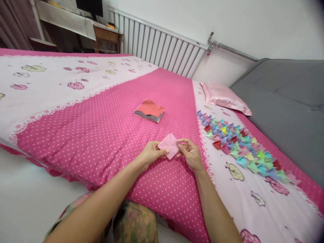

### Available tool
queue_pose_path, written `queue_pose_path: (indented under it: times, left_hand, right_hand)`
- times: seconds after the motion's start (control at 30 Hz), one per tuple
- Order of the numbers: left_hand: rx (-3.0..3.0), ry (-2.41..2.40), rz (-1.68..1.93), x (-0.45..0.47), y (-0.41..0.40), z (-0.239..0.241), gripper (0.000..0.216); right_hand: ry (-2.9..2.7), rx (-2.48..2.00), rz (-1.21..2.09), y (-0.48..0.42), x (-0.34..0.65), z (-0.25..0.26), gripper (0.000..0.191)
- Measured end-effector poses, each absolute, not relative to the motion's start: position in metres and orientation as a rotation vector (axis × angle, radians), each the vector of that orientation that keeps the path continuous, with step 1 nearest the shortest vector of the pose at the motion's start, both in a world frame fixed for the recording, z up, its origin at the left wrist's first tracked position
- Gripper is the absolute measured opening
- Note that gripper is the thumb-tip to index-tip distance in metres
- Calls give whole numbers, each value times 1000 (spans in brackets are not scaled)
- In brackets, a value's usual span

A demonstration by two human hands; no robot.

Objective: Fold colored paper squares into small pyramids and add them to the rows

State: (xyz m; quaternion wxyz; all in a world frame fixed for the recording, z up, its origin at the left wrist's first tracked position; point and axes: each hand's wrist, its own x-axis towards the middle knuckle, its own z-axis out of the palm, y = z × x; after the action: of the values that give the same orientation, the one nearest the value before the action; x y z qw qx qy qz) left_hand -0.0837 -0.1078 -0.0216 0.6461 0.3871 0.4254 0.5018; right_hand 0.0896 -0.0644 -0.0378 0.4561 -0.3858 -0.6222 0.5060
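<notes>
My left hand (151, 153) and my right hand (190, 153) both pinch a small pink folded paper square (168, 144) just above the pink dotted bedcover (106, 135). The left fingers grip its left corner, the right fingers its right edge. Creases cross the paper. Beyond it lies a stack of coloured paper sheets (150, 110) with a red sheet on top. To the right, several folded paper pieces (240, 146) in many colours lie in rows on the cover.
A pink satin pillow (224, 97) lies at the bed's far right. A grey sofa (286, 111) borders the right side. A white radiator (162, 47) runs along the wall behind. My knees (131, 222) show below the bed edge.
</notes>
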Motion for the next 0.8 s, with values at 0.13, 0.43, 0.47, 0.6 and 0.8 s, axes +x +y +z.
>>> queue_pose_path:
  times: [0.13,0.43,0.47,0.6,0.8]
  left_hand:
    - [844,1032,1239,-79,-107,-25,28]
    - [969,1033,1285,-79,-108,-23,22]
    - [985,1044,1283,-80,-108,-22,21]
    - [1074,1111,1280,-79,-109,-21,18]
    - [1177,1227,1316,-78,-106,-27,20]
  right_hand:
    - [-1605,-919,1151,-66,87,-39,17]
    - [-1736,-914,1035,-69,89,-34,27]
    - [-1738,-922,1031,-69,89,-34,27]
    - [-1757,-949,996,-68,89,-35,27]
    - [-1795,-988,892,-69,88,-33,21]
